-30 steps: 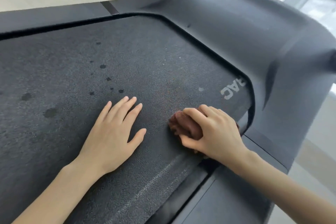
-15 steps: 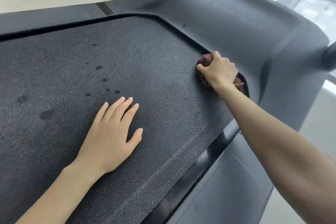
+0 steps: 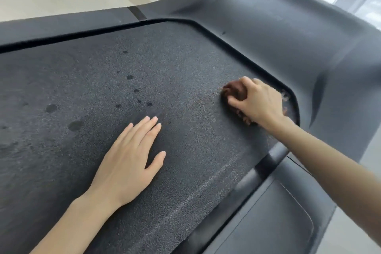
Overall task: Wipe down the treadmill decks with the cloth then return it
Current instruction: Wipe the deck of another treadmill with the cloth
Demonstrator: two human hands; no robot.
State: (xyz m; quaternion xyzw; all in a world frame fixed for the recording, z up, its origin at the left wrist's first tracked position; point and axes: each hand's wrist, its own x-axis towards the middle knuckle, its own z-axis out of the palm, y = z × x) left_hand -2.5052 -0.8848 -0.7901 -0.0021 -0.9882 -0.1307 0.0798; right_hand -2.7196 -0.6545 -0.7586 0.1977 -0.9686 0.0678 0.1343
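Head view showed the right hand (image 3: 257, 101) gripping the bunched brown cloth (image 3: 234, 92), pressing it onto the treadmill deck (image 3: 195, 57) under its fingers. The left hand (image 3: 127, 161) lay flat on the deck, fingers straight, well apart from the right. Dark spots (image 3: 129, 77) just beyond the left fingertips looked unwiped; firm, overlapping strokes toward them would probably have served best.

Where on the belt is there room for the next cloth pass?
Bare belt lies between the dark spots and the cloth, up to the motor cover, and between the left hand and the side rail. Tight in the corner by the right hand.
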